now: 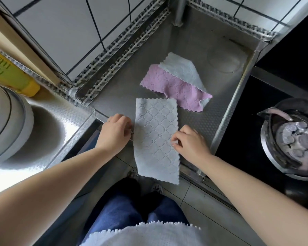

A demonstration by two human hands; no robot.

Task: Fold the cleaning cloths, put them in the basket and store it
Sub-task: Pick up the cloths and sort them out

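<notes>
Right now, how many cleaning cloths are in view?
4: grey cloth held in both hands, pink cloth and white cloth behind it, another at the bottom edge.

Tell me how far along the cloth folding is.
Early. In hand: the pale blue cloth, already a long strip hanging over the steel counter's front edge; the left hand holds its left edge, the right hand pinches its right edge. Left: the pink cloth and the pale cloth under it lie loose and unfolded behind. No basket is in view, so nothing is stored yet.

Quilted cloth (pixel 156 137) on embossed steel counter (pixel 212 107)
</notes>
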